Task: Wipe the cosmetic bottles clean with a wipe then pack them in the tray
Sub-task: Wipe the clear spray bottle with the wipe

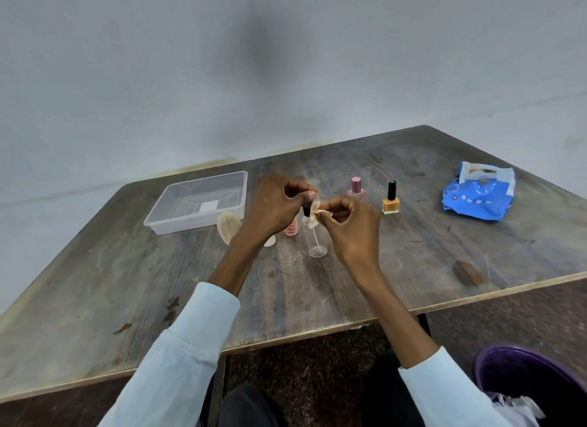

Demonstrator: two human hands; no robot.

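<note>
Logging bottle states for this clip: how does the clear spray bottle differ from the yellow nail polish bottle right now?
The clear spray bottle is held up in the left hand, tilted; the yellow nail polish bottle stands upright on the table, untouched. The right hand presses a wipe against the spray bottle; nothing touches the polish. The spray bottle looks see-through and taller; the polish is opaque yellow and squat. Both have black tops and sit outside the tray.
</note>
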